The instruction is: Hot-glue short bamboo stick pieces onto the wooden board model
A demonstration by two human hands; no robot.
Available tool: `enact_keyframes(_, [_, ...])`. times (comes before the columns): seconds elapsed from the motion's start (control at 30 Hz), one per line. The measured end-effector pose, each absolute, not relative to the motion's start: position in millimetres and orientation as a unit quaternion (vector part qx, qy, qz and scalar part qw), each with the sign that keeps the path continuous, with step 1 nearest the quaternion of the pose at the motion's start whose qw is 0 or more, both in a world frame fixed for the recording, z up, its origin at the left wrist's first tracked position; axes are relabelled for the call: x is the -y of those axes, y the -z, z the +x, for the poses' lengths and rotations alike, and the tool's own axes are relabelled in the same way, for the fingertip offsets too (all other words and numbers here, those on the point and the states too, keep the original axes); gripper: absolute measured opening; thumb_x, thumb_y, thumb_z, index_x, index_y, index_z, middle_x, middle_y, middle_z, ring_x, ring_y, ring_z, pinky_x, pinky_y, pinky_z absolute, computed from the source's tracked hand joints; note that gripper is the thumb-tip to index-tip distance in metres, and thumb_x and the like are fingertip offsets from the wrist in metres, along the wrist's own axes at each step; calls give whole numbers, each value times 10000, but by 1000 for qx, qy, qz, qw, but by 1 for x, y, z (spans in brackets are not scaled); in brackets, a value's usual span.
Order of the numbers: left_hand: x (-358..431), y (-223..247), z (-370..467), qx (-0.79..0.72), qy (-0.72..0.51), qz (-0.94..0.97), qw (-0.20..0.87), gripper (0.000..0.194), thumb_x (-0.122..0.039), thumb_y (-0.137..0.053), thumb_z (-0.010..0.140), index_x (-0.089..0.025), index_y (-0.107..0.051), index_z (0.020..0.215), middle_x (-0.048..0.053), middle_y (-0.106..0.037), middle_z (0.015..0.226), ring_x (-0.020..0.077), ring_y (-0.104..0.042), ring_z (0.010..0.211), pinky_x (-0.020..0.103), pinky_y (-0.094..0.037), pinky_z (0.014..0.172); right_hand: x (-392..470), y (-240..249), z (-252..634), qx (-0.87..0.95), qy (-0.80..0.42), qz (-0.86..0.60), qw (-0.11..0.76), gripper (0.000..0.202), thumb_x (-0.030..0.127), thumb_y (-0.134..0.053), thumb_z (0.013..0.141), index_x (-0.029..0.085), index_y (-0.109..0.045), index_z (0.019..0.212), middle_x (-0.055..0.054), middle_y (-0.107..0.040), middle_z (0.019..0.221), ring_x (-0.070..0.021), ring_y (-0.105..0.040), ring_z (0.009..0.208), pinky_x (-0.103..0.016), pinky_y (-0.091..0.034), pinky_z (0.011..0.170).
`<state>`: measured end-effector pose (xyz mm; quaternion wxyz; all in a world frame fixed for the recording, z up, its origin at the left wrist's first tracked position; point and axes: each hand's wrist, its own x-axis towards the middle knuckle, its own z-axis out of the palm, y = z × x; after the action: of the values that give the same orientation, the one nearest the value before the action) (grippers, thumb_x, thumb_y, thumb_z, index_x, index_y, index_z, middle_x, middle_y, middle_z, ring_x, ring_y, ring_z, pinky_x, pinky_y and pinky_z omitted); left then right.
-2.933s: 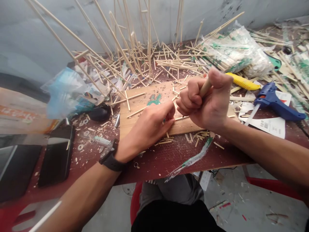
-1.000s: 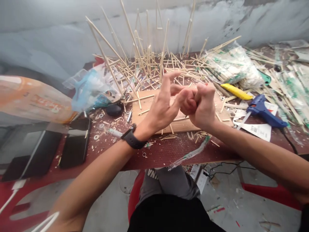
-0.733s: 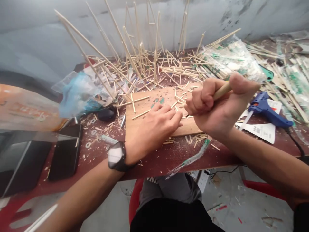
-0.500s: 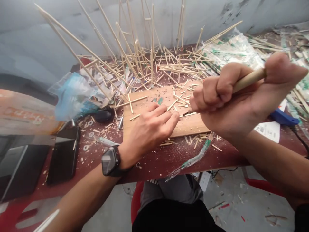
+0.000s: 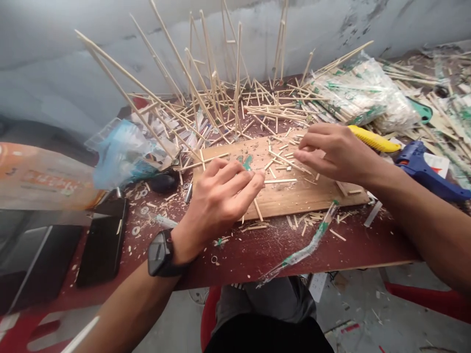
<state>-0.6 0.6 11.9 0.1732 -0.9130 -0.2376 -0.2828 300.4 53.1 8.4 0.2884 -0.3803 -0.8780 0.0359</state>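
Note:
My left hand (image 5: 224, 191), a watch on its wrist, rests over the left half of a wooden board (image 5: 294, 200). Its thumb and forefinger are pinched together at the left end of a thin wooden stick (image 5: 281, 181), which lies along the board toward the right. Another short stick (image 5: 258, 210) pokes out below the palm. My right hand (image 5: 331, 149) hovers at the board's right side, fingers curled down and drawn together above cut stick pieces (image 5: 289, 161). Whatever its fingertips may hold is hidden.
Stick frames (image 5: 239, 73) rise behind the board. At right lie a yellow utility knife (image 5: 375, 139), a blue glue gun (image 5: 427, 171) and bagged sticks (image 5: 356, 90). On the left are a phone (image 5: 101, 245), a blue plastic bag (image 5: 119, 152) and washers (image 5: 136, 230).
My right hand has lowered and turned palm down over the board. The wooden-handled tool it gripped no longer shows. My left hand keeps its pinch over the board.

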Motion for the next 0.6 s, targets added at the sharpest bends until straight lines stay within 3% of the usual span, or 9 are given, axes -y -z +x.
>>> enact_keyframes(0.07, [-1, -12, 0, 241, 288, -911, 170, 113, -91, -608, 1085, -121, -695, 1152, 58, -826, 934, 217, -711, 848, 372, -493, 770, -53, -5, 302, 900, 25, -367, 233, 330, 365, -522, 1077, 181, -710, 878, -110, -717, 894, -224, -596, 817, -415, -466, 783])
enact_keyframes(0.13, [-2, -12, 2, 244, 287, -911, 166, 95, -89, -623, 1074, -99, -701, 1129, 63, -816, 900, 217, -707, 827, 375, -487, 760, -46, -8, 297, 903, 74, -330, 265, 321, 328, -479, 1116, 159, -734, 1019, -139, -756, 996, -248, -624, 901, -447, -502, 845])
enact_keyframes(0.23, [-1, -10, 5, 247, 278, -914, 162, 110, -94, -614, 1074, -63, -712, 1114, 73, -794, 858, 226, -699, 808, 386, -490, 752, -28, -11, 280, 920, 116, -248, 280, 213, 264, -519, 1118, 138, -691, 1135, -108, -748, 962, -222, -622, 880, -388, -510, 798])
enact_keyframes(0.4, [3, -7, 12, 280, 255, -910, 167, 208, -155, -539, 1120, -77, -729, 1086, 72, -756, 800, 237, -657, 781, 383, -499, 748, -6, -4, 254, 933, 146, -224, 242, 231, 114, -469, 1108, 154, -642, 960, -24, -615, 776, -155, -486, 693, -320, -396, 660])
enact_keyframes(0.6, [3, -2, 17, 294, 238, -910, 168, 319, -201, -479, 1148, -133, -704, 932, 53, -689, 721, 216, -597, 712, 364, -458, 710, 1, 0, 253, 926, 166, -277, 194, 279, 124, -462, 1101, 196, -599, 868, -11, -523, 728, -169, -406, 684, -324, -335, 638])
